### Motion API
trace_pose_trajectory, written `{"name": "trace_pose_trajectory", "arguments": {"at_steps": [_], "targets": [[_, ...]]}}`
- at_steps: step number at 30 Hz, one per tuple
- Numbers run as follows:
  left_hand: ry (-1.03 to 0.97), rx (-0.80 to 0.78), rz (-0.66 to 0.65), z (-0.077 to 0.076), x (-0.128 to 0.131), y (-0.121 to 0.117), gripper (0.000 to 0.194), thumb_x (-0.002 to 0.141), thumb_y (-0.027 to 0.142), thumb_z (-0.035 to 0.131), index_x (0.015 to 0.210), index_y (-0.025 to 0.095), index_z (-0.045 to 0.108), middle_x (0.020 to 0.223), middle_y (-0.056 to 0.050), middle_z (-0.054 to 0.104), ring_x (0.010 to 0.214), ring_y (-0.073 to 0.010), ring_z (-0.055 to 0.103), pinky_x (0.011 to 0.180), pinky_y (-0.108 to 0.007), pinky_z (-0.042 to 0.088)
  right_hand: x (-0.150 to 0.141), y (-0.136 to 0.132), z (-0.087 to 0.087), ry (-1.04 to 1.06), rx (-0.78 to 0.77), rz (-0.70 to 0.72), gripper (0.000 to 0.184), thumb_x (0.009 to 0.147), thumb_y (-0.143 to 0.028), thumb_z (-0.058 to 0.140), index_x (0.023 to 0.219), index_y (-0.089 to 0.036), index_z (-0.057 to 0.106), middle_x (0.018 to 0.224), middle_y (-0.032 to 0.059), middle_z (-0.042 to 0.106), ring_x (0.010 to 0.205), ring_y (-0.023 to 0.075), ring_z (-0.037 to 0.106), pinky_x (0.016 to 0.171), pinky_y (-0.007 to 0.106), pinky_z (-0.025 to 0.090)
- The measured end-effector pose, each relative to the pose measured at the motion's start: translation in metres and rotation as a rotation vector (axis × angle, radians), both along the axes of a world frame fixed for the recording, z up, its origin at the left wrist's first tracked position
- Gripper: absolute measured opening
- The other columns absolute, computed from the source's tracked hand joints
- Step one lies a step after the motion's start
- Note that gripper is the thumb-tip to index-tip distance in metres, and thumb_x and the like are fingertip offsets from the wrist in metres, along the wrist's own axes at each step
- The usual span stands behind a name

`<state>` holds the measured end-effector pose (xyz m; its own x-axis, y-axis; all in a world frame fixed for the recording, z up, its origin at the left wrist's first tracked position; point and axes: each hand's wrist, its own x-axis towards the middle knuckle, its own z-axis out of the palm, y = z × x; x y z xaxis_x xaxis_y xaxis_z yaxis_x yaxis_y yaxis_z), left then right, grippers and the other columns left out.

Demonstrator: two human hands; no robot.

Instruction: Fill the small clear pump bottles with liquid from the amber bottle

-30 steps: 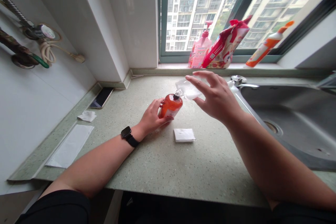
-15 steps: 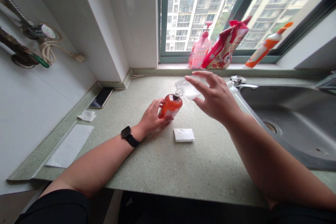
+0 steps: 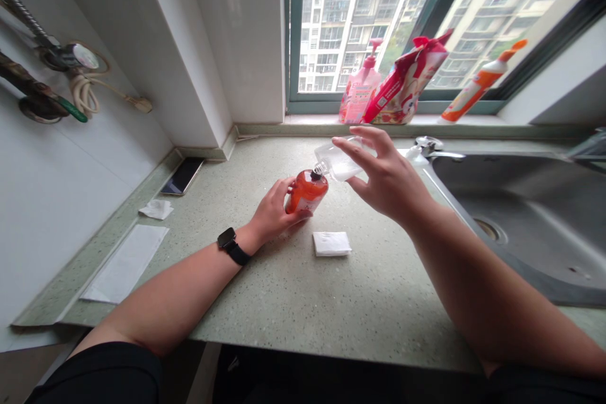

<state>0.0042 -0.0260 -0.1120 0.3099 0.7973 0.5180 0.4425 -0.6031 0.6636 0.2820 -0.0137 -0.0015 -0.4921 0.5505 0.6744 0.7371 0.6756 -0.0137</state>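
Observation:
An orange bottle (image 3: 307, 191) stands on the green speckled counter (image 3: 303, 290), and my left hand (image 3: 272, 211) is wrapped round its lower side. My right hand (image 3: 386, 173) grips a clear plastic refill pouch (image 3: 335, 162) tilted on its side, with the spout at the bottle's open neck. A little clear liquid shows inside the pouch. A folded white tissue (image 3: 332, 243) lies on the counter just in front of the bottle. A black watch sits on my left wrist.
A steel sink (image 3: 530, 214) with a tap (image 3: 433, 148) fills the right side. On the window sill stand a pink pump bottle (image 3: 360, 91), a red refill bag (image 3: 407, 82) and an orange-capped bottle (image 3: 478, 85). A phone (image 3: 182, 175), a crumpled tissue (image 3: 156, 209) and a white sheet (image 3: 125, 263) lie at left.
Almost nothing differs. Both hands, the bottle and the pouch hold their places, with only a slight drift to the left in the picture.

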Motion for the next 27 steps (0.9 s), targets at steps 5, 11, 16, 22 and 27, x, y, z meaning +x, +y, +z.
{"name": "trace_pose_trajectory", "arguments": {"at_steps": [5, 11, 16, 22, 27], "targets": [[0.001, 0.003, 0.002, -0.0011, -0.0001, 0.001, 0.082, 0.092, 0.066, 0.083, 0.154, 0.023, 0.052, 0.143, -0.018, 0.066, 0.12, -0.0327, 0.071, 0.106, -0.055, 0.061, -0.0005, -0.0004, -0.0017, 0.013, -0.038, -0.011, 0.08, 0.091, -0.009, 0.068, 0.164, -0.038, 0.052, 0.163, 0.0131, 0.05, 0.129, 0.0356, 0.069, 0.101, 0.056, 0.067], [-0.002, 0.016, -0.003, -0.0008, -0.0002, 0.0009, 0.081, 0.093, 0.066, 0.082, 0.155, 0.024, 0.052, 0.144, -0.017, 0.066, 0.12, -0.0315, 0.071, 0.106, -0.053, 0.062, -0.0008, -0.0014, -0.0003, 0.003, -0.076, -0.038, 0.082, 0.091, -0.011, 0.069, 0.165, -0.04, 0.051, 0.163, 0.0122, 0.052, 0.119, 0.0333, 0.071, 0.091, 0.053, 0.069], [0.009, 0.02, -0.001, -0.0018, -0.0007, 0.0012, 0.081, 0.093, 0.065, 0.083, 0.155, 0.022, 0.052, 0.143, -0.019, 0.066, 0.12, -0.0319, 0.071, 0.106, -0.054, 0.062, -0.0007, -0.0013, -0.0006, 0.006, -0.089, -0.035, 0.084, 0.091, -0.01, 0.069, 0.166, -0.041, 0.049, 0.164, 0.0121, 0.051, 0.119, 0.0336, 0.071, 0.091, 0.053, 0.069], [-0.001, 0.014, -0.007, -0.0005, -0.0008, 0.0005, 0.079, 0.093, 0.06, 0.085, 0.155, 0.024, 0.052, 0.144, -0.018, 0.066, 0.121, -0.0331, 0.071, 0.107, -0.056, 0.062, -0.001, -0.0015, -0.0007, 0.008, -0.082, -0.019, 0.084, 0.091, -0.008, 0.068, 0.166, -0.041, 0.05, 0.164, 0.0122, 0.05, 0.118, 0.0327, 0.072, 0.091, 0.053, 0.069], [-0.011, 0.002, -0.011, -0.0012, -0.0007, 0.0006, 0.078, 0.092, 0.059, 0.086, 0.155, 0.027, 0.053, 0.143, -0.017, 0.066, 0.121, -0.0344, 0.071, 0.107, -0.057, 0.062, -0.0009, -0.002, 0.0002, 0.006, -0.067, -0.015, 0.08, 0.091, -0.007, 0.068, 0.164, -0.039, 0.053, 0.163, 0.0126, 0.052, 0.117, 0.0319, 0.072, 0.092, 0.053, 0.069]]}}
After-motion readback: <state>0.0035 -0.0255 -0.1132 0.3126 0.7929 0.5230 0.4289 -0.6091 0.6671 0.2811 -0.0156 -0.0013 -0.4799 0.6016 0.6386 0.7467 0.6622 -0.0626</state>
